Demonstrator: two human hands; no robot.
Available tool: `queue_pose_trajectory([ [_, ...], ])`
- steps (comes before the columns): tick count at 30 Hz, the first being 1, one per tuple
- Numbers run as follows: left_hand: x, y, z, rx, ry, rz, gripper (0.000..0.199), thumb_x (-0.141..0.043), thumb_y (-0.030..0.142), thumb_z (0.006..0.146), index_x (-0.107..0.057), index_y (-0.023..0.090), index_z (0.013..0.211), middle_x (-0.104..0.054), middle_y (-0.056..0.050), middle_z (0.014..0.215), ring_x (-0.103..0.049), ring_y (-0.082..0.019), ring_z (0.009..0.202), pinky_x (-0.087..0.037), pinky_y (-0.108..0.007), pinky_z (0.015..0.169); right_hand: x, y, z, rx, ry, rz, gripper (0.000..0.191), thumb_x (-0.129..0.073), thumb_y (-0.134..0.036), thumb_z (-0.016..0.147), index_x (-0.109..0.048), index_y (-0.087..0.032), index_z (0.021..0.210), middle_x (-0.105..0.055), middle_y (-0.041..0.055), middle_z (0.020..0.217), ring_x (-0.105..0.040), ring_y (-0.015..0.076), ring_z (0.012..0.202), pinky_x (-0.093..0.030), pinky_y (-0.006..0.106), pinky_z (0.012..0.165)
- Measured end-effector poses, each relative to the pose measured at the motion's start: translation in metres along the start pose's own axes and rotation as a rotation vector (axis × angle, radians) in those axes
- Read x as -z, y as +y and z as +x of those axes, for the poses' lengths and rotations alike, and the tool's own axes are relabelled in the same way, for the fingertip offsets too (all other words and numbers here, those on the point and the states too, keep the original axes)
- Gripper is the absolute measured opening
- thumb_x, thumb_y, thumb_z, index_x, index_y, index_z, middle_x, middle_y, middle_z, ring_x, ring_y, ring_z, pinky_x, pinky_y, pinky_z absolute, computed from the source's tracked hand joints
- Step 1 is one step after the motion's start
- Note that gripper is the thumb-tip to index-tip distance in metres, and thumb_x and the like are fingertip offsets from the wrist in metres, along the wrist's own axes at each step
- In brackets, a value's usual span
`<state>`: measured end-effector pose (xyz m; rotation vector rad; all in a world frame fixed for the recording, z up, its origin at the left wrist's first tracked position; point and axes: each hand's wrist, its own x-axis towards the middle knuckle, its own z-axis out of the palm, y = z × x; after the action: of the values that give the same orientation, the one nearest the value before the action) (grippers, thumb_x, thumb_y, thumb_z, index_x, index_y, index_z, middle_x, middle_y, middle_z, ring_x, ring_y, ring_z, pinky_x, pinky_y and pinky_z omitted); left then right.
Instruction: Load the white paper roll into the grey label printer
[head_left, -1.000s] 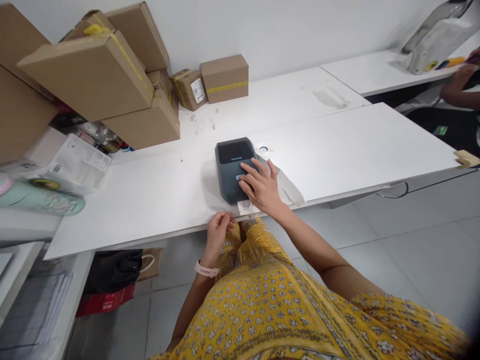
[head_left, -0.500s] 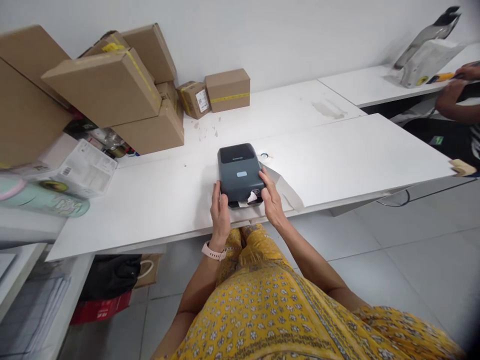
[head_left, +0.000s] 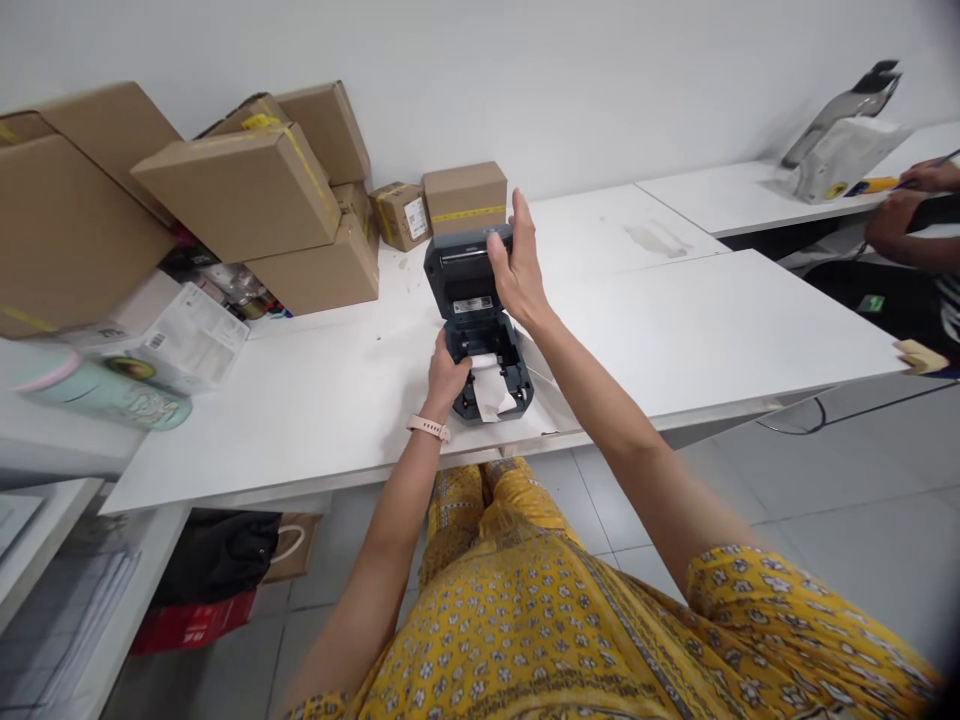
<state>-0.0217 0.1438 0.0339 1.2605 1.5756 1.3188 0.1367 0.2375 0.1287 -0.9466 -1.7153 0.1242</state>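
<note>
A dark grey label printer [head_left: 480,345] stands near the front edge of the white table [head_left: 675,330], with its lid [head_left: 461,270] swung up. My right hand [head_left: 516,265] grips the raised lid at its right side. My left hand [head_left: 446,378] holds the printer's base at its left side. Inside the base lies a white roll of label paper [head_left: 489,388], with a strip trailing toward the front.
Stacked cardboard boxes [head_left: 247,190] fill the back left, with two small boxes [head_left: 465,198] behind the printer. A green bottle [head_left: 105,392] and a white carton [head_left: 176,338] lie at the left. Another person's hands [head_left: 904,205] work at the far right table, near a silver pouch [head_left: 844,150].
Both hands went from the closed printer's front to its sides. The lid now stands open, with my right hand lifted on it and the paper roll showing.
</note>
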Motion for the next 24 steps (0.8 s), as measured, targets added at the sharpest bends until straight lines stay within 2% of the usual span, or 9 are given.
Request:
queue_pose_trajectory([
  [3, -0.003, -0.006, -0.001, 0.063, 0.012, 0.049, 0.09, -0.076, 0.011, 0.071, -0.044, 0.017, 0.155, -0.061, -0.017, 0.151, -0.054, -0.034, 0.144, -0.035, -0.048, 0.125, 0.002, -0.003, 0.009, 0.051, 0.058, -0.099, 0.071, -0.025, -0.064, 0.106, -0.023, -0.026, 0.166, -0.033, 0.0149, 0.17, -0.024, 0.0322, 0.162, -0.029, 0.058, 0.128],
  [5, -0.003, -0.007, -0.002, 0.081, 0.036, 0.059, 0.091, -0.075, 0.011, 0.071, -0.042, 0.016, 0.156, -0.059, -0.018, 0.153, -0.054, -0.034, 0.145, -0.037, -0.048, 0.124, 0.007, -0.007, -0.002, 0.127, 0.009, -0.152, 0.054, -0.029, -0.049, 0.109, -0.044, -0.026, 0.156, -0.051, 0.0143, 0.159, -0.04, 0.033, 0.154, -0.035, 0.058, 0.124],
  [7, -0.002, -0.006, -0.004, 0.078, 0.038, 0.058, 0.091, -0.074, 0.012, 0.072, -0.041, 0.017, 0.156, -0.058, -0.017, 0.154, -0.054, -0.033, 0.145, -0.038, -0.047, 0.123, 0.01, -0.009, -0.02, 0.173, -0.208, -0.202, 0.043, -0.035, -0.032, 0.108, -0.063, -0.023, 0.139, -0.068, 0.0132, 0.139, -0.059, 0.0318, 0.135, -0.046, 0.052, 0.114],
  [9, -0.002, -0.005, -0.005, 0.083, 0.039, 0.076, 0.091, -0.073, 0.013, 0.072, -0.041, 0.018, 0.157, -0.057, -0.017, 0.155, -0.054, -0.033, 0.145, -0.039, -0.045, 0.122, 0.01, -0.009, -0.038, 0.165, -0.573, -0.322, 0.038, -0.041, -0.019, 0.102, -0.072, -0.02, 0.125, -0.076, 0.0125, 0.125, -0.069, 0.0297, 0.119, -0.053, 0.045, 0.104],
  [11, -0.001, -0.002, -0.008, 0.105, 0.05, 0.142, 0.092, -0.073, 0.016, 0.073, -0.038, 0.017, 0.158, -0.055, -0.018, 0.157, -0.054, -0.032, 0.144, -0.04, -0.044, 0.12, 0.004, -0.008, -0.05, 0.144, -0.902, -0.459, 0.038, -0.048, -0.01, 0.096, -0.075, -0.016, 0.122, -0.078, 0.0153, 0.12, -0.072, 0.0299, 0.115, -0.051, 0.044, 0.106],
  [14, 0.0, 0.003, -0.012, 0.134, 0.065, 0.287, 0.092, -0.069, 0.021, 0.079, -0.03, 0.017, 0.163, -0.059, -0.017, 0.153, -0.059, -0.03, 0.139, -0.044, -0.04, 0.116, -0.009, -0.006, -0.052, 0.166, -1.174, -0.545, 0.037, -0.055, -0.008, 0.091, -0.077, -0.011, 0.122, -0.079, 0.0189, 0.116, -0.071, 0.0315, 0.12, -0.036, 0.049, 0.121],
  [17, 0.003, 0.008, -0.016, 0.119, 0.056, 0.378, 0.091, -0.059, 0.016, 0.084, -0.02, 0.019, 0.167, -0.067, -0.014, 0.143, -0.066, -0.028, 0.13, -0.047, -0.04, 0.111, -0.022, -0.006, -0.046, 0.187, -1.335, -0.524, 0.033, -0.059, -0.011, 0.091, -0.08, -0.014, 0.116, -0.081, 0.0163, 0.114, -0.073, 0.0311, 0.119, -0.029, 0.051, 0.125],
  [21, 0.004, 0.012, -0.016, 0.091, 0.04, 0.456, 0.091, -0.051, 0.009, 0.083, -0.018, 0.019, 0.168, -0.076, -0.013, 0.127, -0.07, -0.03, 0.121, -0.049, -0.042, 0.105, -0.029, -0.007, -0.039, 0.182, -1.441, -0.479, 0.047, -0.065, -0.01, 0.085, -0.074, -0.015, 0.131, -0.078, 0.0175, 0.123, -0.071, 0.0343, 0.122, -0.044, 0.046, 0.114],
  [24, 0.004, 0.011, -0.016, 0.076, 0.052, 0.479, 0.088, -0.05, 0.01, 0.084, -0.021, 0.019, 0.167, -0.076, -0.012, 0.128, -0.07, -0.031, 0.119, -0.05, -0.042, 0.104, -0.022, -0.003, -0.037, 0.165, -1.454, -0.418, 0.059, -0.069, -0.013, 0.084, -0.064, -0.015, 0.143, -0.072, 0.0183, 0.135, -0.068, 0.0349, 0.123, -0.05, 0.042, 0.104],
])
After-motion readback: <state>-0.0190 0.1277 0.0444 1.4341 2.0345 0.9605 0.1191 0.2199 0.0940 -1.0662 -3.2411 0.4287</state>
